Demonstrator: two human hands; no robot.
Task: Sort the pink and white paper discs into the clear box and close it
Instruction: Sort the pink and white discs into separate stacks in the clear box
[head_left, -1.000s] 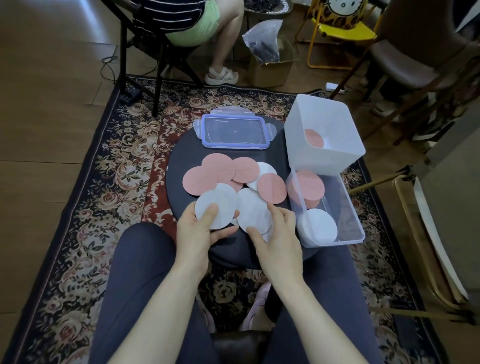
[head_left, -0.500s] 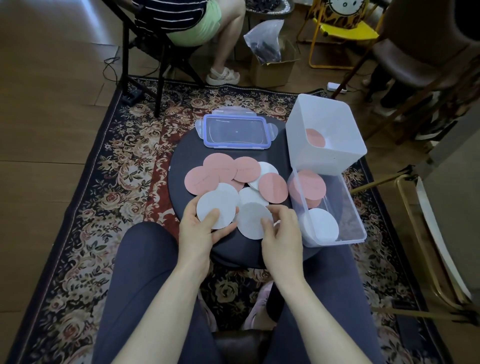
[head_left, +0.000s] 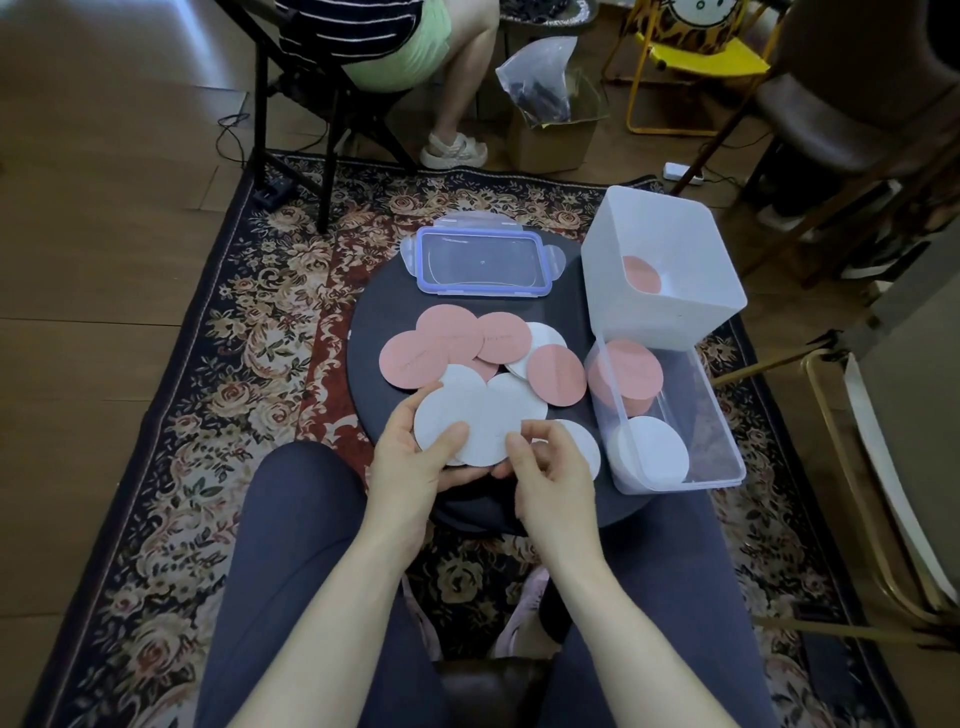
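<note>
The clear box (head_left: 670, 415) sits at the right edge of the round dark table (head_left: 384, 322), just beside my right hand. Inside it, pink discs (head_left: 631, 371) lie stacked at the far end and white discs (head_left: 652, 449) at the near end. Behind it, touching its far end, stands a taller white tub (head_left: 660, 260) with one pink disc (head_left: 641, 274) lying in it. The clear lid with the blue rim (head_left: 483, 262) lies flat at the far side of the table, apart from the box.

My left hand (head_left: 415, 457) holds a small stack of white discs (head_left: 467, 423), thumb on top and fingers underneath. My right hand (head_left: 550, 462) is loosely curled, its thumb and fingertips at the right edge of that same stack; I cannot tell whether it pinches a disc or only touches it. Another white disc (head_left: 584, 441) lies partly hidden under my right hand.

Beyond my hands, loose pink discs (head_left: 452, 338) overlap one another on the table, with one more white disc (head_left: 543, 338) showing among them.

Under the table lies a flowered rug (head_left: 218, 395). A person sits on a black chair (head_left: 311, 104) at the far edge, and a cardboard box (head_left: 556, 135) with a plastic bag stands near a yellow chair (head_left: 701, 62).
</note>
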